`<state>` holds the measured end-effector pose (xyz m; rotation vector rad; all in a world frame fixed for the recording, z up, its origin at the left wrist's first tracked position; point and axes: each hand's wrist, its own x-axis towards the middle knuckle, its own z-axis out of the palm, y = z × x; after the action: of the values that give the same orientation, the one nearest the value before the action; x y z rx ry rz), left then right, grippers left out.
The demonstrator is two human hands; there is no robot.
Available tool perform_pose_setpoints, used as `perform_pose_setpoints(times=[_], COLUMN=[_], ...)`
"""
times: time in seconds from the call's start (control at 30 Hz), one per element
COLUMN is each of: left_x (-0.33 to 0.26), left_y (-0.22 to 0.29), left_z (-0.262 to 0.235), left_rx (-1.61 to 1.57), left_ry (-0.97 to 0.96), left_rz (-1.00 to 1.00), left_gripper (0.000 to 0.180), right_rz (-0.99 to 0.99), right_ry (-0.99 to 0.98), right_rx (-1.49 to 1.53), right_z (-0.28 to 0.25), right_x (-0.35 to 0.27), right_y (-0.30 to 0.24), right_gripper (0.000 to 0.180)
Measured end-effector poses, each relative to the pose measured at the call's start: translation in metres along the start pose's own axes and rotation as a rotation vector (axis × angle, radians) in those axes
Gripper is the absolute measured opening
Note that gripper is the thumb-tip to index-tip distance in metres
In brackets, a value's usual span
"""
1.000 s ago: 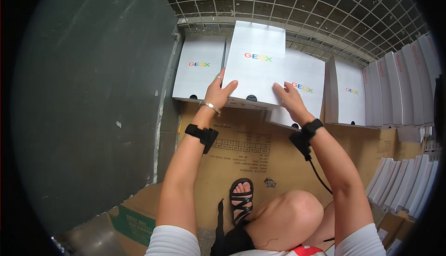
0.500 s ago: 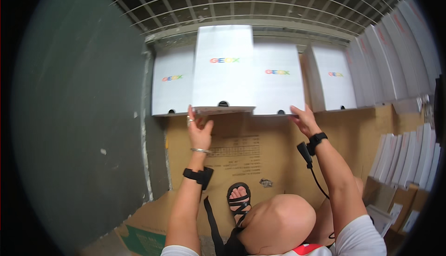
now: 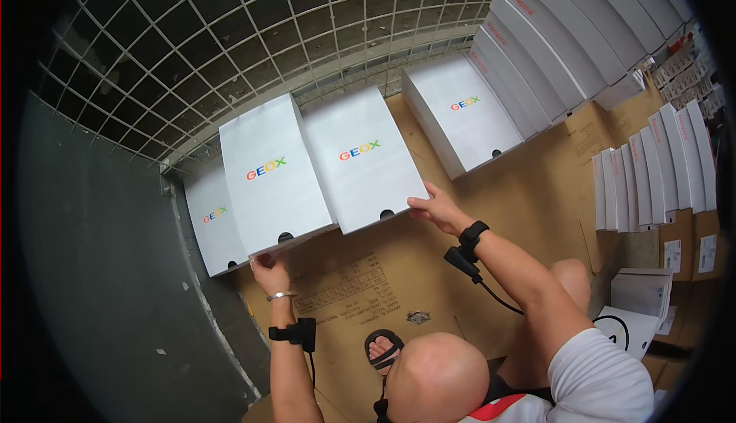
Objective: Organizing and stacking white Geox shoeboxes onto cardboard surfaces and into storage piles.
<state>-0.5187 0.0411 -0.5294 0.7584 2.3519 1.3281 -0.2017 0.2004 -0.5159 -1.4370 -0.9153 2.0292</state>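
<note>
Four-sided white shoeboxes with a coloured logo and a half-round notch stand in a row along the wire mesh. My left hand (image 3: 271,274) is at the lower front edge of the second shoebox from the left (image 3: 264,139), its fingers curled in under the edge and partly hidden. My right hand (image 3: 438,210) grips the front right corner of the third shoebox (image 3: 360,166). These two shoeboxes stand side by side and look taller than the leftmost shoebox (image 3: 211,231). A wedge-shaped gap separates the third from the rightmost shoebox (image 3: 468,116).
Wire mesh (image 3: 307,9) closes off the back; a dark grey wall (image 3: 100,269) runs along the left. Leaning white boxes (image 3: 552,47) fill the far right, with more white boxes (image 3: 652,170) on brown cartons (image 3: 675,250) nearer. Flat cardboard (image 3: 491,231) covers the floor.
My view has turned, so the row now slants up to the right. My left hand's spread fingers have curled under the second shoebox's edge. The right hand stays at the third shoebox's corner.
</note>
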Motion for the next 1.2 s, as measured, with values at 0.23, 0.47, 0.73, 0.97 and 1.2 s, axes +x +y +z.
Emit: perform_pose_setpoints(times=[0.23, 0.47, 0.73, 0.97, 1.2], left_x=[-0.007, -0.008, -0.009, -0.011, -0.01], left_y=[0.004, -0.002, -0.001, 0.001, -0.003], left_z=[0.01, 0.004, 0.004, 0.004, 0.005], left_rx=[-0.074, -0.191, -0.177, -0.115, -0.118], left_ry=[0.049, 0.063, -0.001, 0.025, 0.094], left_rz=[0.018, 0.034, -0.012, 0.017, 0.013], left_gripper=[0.034, 0.023, 0.028, 0.029, 0.027], right_rz=[0.01, -0.028, -0.27, -0.277, -0.109], right_ry=[-0.024, 0.585, 0.59, 0.546, 0.453], right_rx=[-0.081, 0.314, 0.443, 0.43, 0.401], right_z=[-0.005, -0.059, -0.101, -0.035, -0.019], right_x=[0.023, 0.002, 0.032, 0.017, 0.001], right_y=[-0.012, 0.026, -0.019, 0.006, 0.027], right_gripper=[0.054, 0.064, 0.024, 0.05, 0.06])
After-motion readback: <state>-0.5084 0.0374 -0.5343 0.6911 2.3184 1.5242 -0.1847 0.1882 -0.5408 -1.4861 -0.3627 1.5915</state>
